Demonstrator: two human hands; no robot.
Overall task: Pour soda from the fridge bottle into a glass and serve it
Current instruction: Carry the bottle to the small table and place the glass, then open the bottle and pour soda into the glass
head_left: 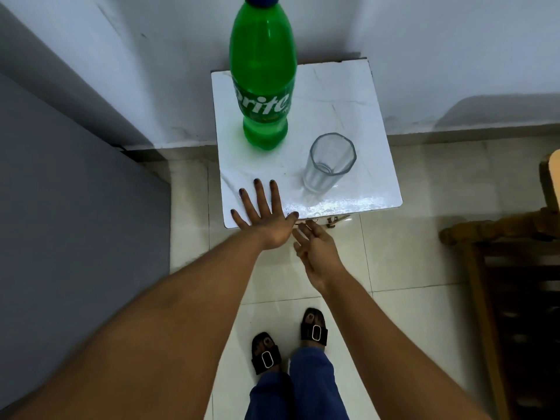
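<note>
- soda bottle [263, 74] is standing upright on the far left part of the small surface [339, 95], a tall green translucent plastic body with a waisted lower half, a printed label band and a blue cap cut by the top edge of the view; it is throwing a faint green tint onto the white top beside its base.
- glass [328, 160] is sitting to the right of the bottle and nearer the person, apart from it; it is clear, empty, tapering toward a thick base, with a faceted, roughly eight-sided rim.
- surface is showing a glossy white, marble-like top with faint grey veins, rounded corners and a dark edge, and is standing against a pale wall [424, 56]; its near edge is catching a bright, wet-looking sheen.
- left hand [266, 219] is lying palm down at the near left corner of the surface, fingers spread flat and straight, gripping nothing; the nails are looking dark.
- right hand [315, 247] is hovering just off the near edge, palm turned partly up, fingers loosely open and empty, just beside the left thumb.
- floor [409, 237] is made of shiny cream tiles with thin grout lines.
- black sandals [289, 344] with pale oval buckles and blue trouser legs are showing below.
- wooden furniture [515, 268] with dark slats is standing at the right.
</note>
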